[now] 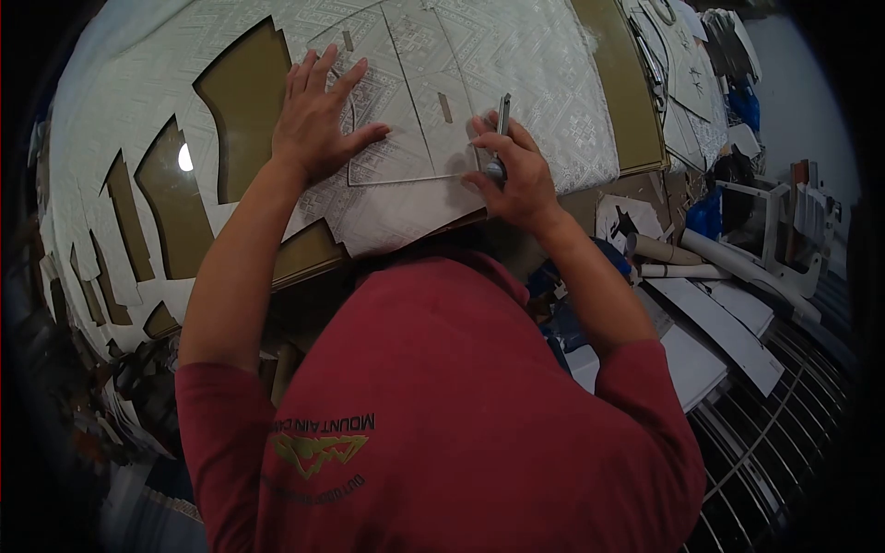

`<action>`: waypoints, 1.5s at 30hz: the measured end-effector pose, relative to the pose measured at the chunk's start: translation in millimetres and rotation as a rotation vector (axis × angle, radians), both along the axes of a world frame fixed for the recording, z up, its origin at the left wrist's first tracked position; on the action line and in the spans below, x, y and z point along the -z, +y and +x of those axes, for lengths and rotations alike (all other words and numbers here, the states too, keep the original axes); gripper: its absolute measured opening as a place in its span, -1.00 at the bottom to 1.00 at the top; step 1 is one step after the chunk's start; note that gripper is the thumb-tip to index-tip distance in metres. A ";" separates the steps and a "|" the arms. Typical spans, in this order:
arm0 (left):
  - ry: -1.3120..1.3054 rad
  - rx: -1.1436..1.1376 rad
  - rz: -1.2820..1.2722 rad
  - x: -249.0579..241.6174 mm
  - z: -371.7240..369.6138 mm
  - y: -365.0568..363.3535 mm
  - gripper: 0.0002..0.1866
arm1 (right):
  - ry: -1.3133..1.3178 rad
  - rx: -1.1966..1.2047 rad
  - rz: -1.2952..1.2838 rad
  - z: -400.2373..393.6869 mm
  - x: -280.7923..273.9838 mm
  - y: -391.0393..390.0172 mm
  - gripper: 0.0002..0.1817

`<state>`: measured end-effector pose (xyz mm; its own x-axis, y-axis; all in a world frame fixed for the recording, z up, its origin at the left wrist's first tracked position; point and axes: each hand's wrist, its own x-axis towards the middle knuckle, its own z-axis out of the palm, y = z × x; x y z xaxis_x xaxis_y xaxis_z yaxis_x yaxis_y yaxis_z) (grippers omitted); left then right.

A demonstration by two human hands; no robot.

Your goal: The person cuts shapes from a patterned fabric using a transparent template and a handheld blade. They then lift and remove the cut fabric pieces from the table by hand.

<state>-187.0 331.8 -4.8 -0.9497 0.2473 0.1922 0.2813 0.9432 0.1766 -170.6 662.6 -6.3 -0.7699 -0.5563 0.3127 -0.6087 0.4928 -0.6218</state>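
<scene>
A clear template (415,138) with dark outlines lies on pale patterned fabric (544,83) spread over the table. My left hand (318,120) rests flat with spread fingers on the template's left part. At the template's right edge, my right hand (516,170) has its fingers curled round a slim metal cutter (503,115), which points up and away from me. Two small tan strips sit on the template, one near my left fingertips and one right of the middle line.
Openings cut in the fabric at the left show the olive board (249,101). Tools and paper patterns (687,83) lie at the table's right end. Rolled tubes (728,263), white sheets (714,332), a white frame (770,221) and a wire rack (784,433) stand or lie at the right.
</scene>
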 end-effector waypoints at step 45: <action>-0.038 -0.016 0.032 -5.9 0.4 0.1 -0.04 | 0.005 -0.086 -0.005 -2.2 -3.4 -9.3 -0.47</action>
